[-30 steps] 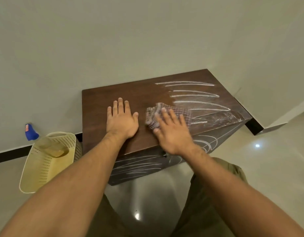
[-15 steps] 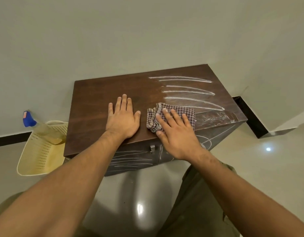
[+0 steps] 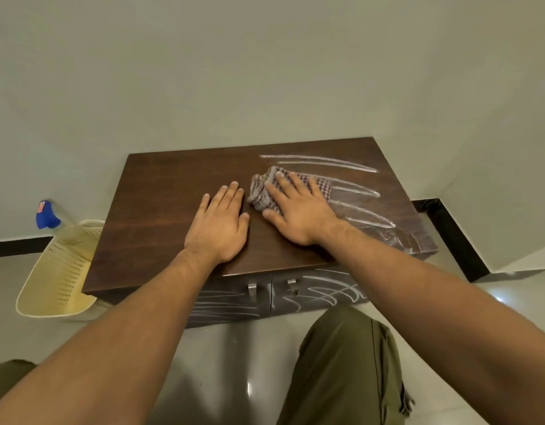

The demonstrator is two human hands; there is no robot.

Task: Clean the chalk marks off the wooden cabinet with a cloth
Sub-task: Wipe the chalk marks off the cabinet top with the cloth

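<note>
Against a plain wall stands the wooden cabinet [image 3: 173, 210], chalk marks [image 3: 326, 162] streaking its top's right half. Near the top's middle, the cloth [image 3: 262, 191] is pressed flat under the right hand [image 3: 298, 210], fingers straight. The left hand [image 3: 219, 225] is laid flat beside it, holding nothing.

Dim, warm indoor light, glare spots on the glossy floor [image 3: 222, 363], wide-angle bowing, perhaps slight edge softness.
</note>
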